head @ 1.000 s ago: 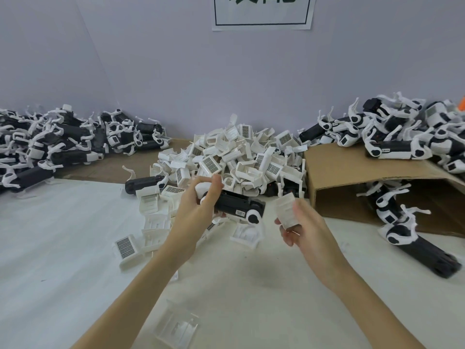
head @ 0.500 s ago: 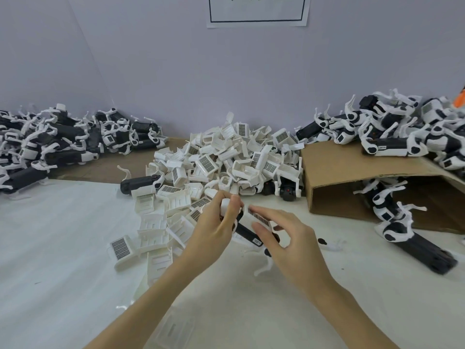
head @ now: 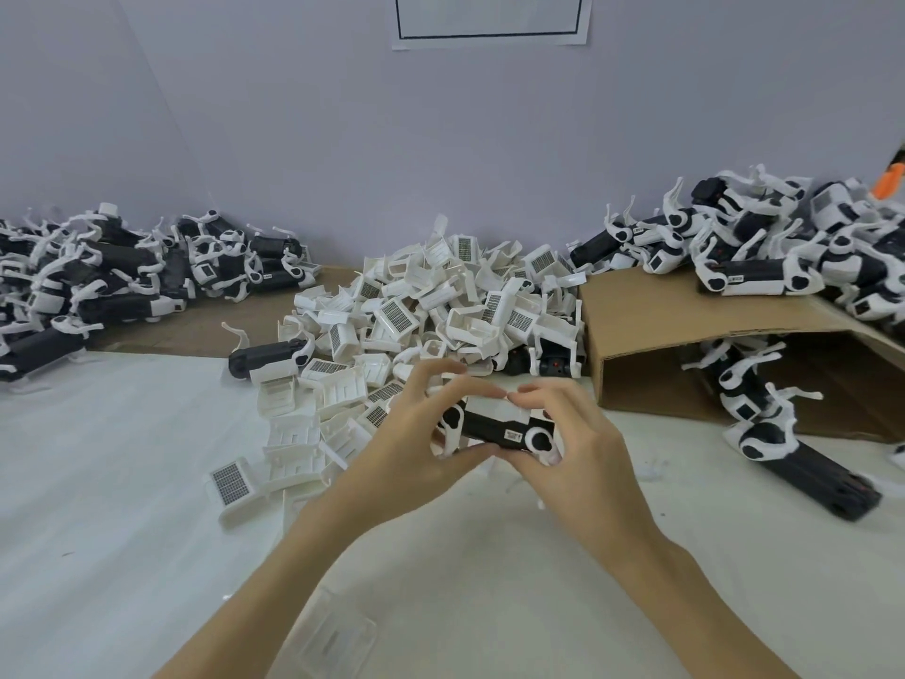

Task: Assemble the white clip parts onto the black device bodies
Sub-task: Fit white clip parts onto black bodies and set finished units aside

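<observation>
Both hands hold one black device body (head: 492, 427) level above the white table, its long axis running left to right. My left hand (head: 421, 433) grips its left end, thumb under and fingers curled over the top. My right hand (head: 580, 448) grips the right end, where a white round-ended part (head: 538, 439) shows. A white clip part (head: 482, 400) lies along the body's top edge under the fingertips of both hands. A large heap of loose white clip parts (head: 440, 306) sits just behind the hands.
Assembled black-and-white devices are piled at the far left (head: 98, 276) and on a cardboard box (head: 685, 325) at the right. More devices (head: 803, 463) lie in front of the box. One black body (head: 264, 357) lies by the heap. A flat white clip (head: 338, 639) lies near my left forearm.
My right hand brought the white clip onto the black body and now grips the body's right end. The body has turned level and sits a little to the right of before.
</observation>
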Demonstrator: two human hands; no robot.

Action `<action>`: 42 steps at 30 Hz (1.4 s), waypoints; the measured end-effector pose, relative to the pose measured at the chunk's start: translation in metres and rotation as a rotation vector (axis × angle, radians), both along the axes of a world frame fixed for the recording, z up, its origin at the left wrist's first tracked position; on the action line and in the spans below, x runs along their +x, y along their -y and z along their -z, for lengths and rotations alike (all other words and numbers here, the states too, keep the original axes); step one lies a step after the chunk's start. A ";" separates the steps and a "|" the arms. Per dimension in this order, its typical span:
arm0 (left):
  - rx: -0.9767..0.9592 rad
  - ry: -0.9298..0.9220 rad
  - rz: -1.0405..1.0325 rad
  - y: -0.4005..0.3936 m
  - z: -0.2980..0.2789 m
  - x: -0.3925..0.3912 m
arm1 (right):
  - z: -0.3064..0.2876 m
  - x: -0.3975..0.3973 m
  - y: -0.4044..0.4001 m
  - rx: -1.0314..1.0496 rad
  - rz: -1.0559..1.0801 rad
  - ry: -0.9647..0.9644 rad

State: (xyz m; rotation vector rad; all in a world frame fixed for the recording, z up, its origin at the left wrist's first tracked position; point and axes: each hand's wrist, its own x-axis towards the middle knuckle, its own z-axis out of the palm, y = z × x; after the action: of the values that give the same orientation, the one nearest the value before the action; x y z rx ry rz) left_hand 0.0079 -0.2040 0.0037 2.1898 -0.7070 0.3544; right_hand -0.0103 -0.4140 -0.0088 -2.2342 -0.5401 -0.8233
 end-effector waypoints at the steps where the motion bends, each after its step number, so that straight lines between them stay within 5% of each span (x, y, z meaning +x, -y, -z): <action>1: -0.003 0.012 -0.004 0.001 0.001 0.000 | -0.001 0.001 0.001 -0.015 0.000 0.025; 13: -0.058 0.103 -0.031 0.007 0.008 -0.001 | -0.003 0.004 0.002 -0.056 0.008 0.032; 18: 0.035 0.257 0.110 0.001 -0.002 -0.002 | -0.016 0.003 0.018 0.408 -0.469 -0.717; 20: 0.144 0.403 0.181 0.000 -0.004 -0.002 | -0.019 0.006 0.028 0.423 -0.513 -0.824; 23: 0.279 0.543 0.128 0.000 0.000 -0.001 | -0.015 0.008 0.030 0.267 -0.474 -0.753; 28: -0.029 0.071 0.075 -0.002 0.000 -0.001 | -0.002 0.009 0.015 -0.012 -0.128 -0.134; 31: -0.018 -0.013 -0.030 -0.005 0.000 0.000 | 0.003 0.007 0.007 -0.187 -0.076 0.110; 42: 0.115 0.161 0.004 -0.005 0.000 -0.004 | 0.000 0.003 0.008 -0.193 -0.101 -0.056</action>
State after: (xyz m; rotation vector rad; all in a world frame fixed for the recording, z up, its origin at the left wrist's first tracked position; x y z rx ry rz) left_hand 0.0042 -0.1987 0.0038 2.2860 -0.8378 0.5037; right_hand -0.0075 -0.4219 -0.0091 -2.3745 -0.7259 -0.6792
